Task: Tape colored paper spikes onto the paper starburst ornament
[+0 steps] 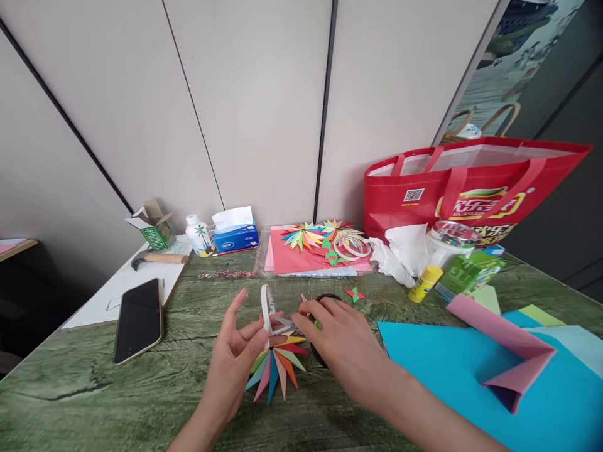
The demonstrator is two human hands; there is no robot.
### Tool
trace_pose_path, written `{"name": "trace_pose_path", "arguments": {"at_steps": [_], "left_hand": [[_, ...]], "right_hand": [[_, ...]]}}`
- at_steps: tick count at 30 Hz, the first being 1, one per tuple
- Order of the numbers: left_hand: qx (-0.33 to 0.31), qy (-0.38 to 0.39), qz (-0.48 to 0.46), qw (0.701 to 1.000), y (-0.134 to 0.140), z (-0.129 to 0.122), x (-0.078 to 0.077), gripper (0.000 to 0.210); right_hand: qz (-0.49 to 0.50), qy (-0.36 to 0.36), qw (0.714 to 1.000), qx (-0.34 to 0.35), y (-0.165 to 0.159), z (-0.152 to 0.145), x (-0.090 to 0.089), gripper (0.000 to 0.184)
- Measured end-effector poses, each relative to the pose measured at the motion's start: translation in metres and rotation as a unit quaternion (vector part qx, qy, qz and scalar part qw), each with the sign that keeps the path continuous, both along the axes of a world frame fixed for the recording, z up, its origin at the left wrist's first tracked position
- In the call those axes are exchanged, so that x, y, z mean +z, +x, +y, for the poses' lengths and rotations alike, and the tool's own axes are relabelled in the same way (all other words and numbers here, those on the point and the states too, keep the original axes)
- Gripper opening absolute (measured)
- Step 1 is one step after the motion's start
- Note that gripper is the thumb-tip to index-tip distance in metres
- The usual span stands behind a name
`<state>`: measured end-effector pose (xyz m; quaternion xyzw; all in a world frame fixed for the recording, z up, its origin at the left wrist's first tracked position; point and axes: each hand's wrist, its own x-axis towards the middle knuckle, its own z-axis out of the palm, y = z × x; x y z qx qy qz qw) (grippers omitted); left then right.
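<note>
The white ring [264, 306] stands upright between the hands, seen nearly edge-on, its longer extent running up and away from the table. The left hand [235, 351] is the nearer: its thumb and some fingers pinch the ring low down, while the index finger points up, free. Just below, on the person's side of the ring, lies a multicoloured folded-paper star [273, 367], its points fanned toward the person. The right hand [346, 336] comes in from the right, fingers bent and tips close to the ring; I cannot tell what they pinch (a dark rounded object [328, 295] shows behind the knuckles, mostly hidden).

As for containers, the red tote bag [417, 210] gapes open, its contents out of sight. A lidded clear jar [443, 254] stands before it. White tissue rises from the blue tissue box [237, 239]; the green carton [159, 238] has its flaps up. The clear plastic packet [311, 271] holds red and pink paper, with 2 more stars [304, 236] on top.
</note>
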<state>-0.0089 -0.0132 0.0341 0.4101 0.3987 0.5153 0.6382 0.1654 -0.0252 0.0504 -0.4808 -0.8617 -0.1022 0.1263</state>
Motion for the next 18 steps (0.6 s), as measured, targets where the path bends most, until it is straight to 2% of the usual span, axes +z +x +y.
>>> {"name": "trace_pose_path", "arguments": {"at_steps": [4,10,18], "left_hand": [[-0.027,0.018,0.002,0.999,-0.002,0.0,-0.007,0.088],[-0.042,0.023,0.007,0.999,-0.003,0.0,-0.013,0.09],[-0.047,0.036,0.025,0.998,-0.001,0.0,-0.012,0.092]], "right_hand": [[-0.006,0.011,1.0,0.008,-0.002,-0.001,-0.002,0.044],[0.005,0.023,0.999,0.022,-0.005,-0.003,-0.005,0.043],[0.002,0.043,0.999,0.021,-0.007,-0.004,-0.001,0.034]]}}
